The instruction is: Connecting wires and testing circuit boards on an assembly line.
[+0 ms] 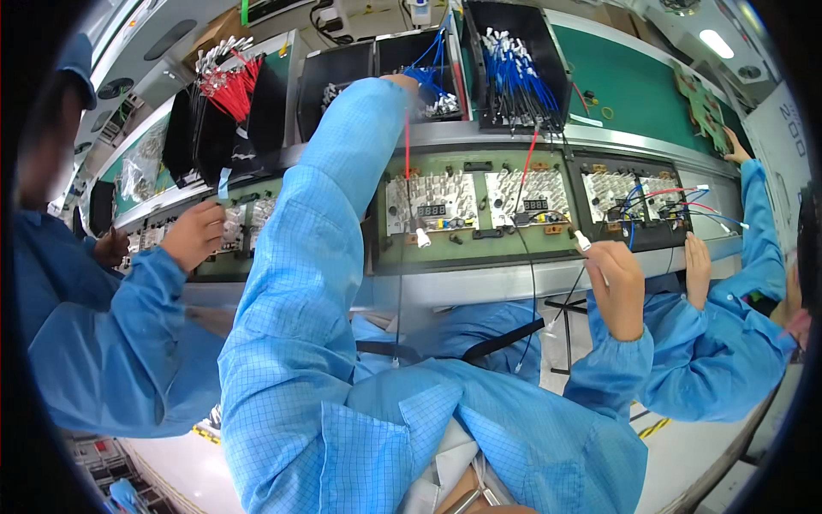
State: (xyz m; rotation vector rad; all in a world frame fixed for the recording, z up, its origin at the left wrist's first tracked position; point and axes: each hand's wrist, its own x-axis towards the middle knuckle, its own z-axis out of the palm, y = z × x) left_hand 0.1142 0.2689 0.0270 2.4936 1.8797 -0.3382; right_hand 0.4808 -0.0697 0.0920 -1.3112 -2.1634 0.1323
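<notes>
My left arm stretches across the bench to a black bin (432, 43) of blue wires with white ends. My left hand (404, 84) is at the bin's front edge, blurred, its fingers hidden behind the sleeve. Above the bench's near edge, my right hand (618, 287) is closed, with thumb and fingertips pinching the white connector (583, 240) of a wire. Left of it lie two circuit boards (527, 199) with small displays, set side by side in a green fixture (441, 248). A red wire (528, 158) and a red wire (408, 154) with a white connector hang over them.
More black bins hold blue wires (518, 73) and red wires (231, 90). A dark fixture (676, 227) with wired boards sits to the right. A co-worker's hand (195, 236) is at the left; another co-worker's hands (697, 270) are at the right, one touching a green board (702, 107).
</notes>
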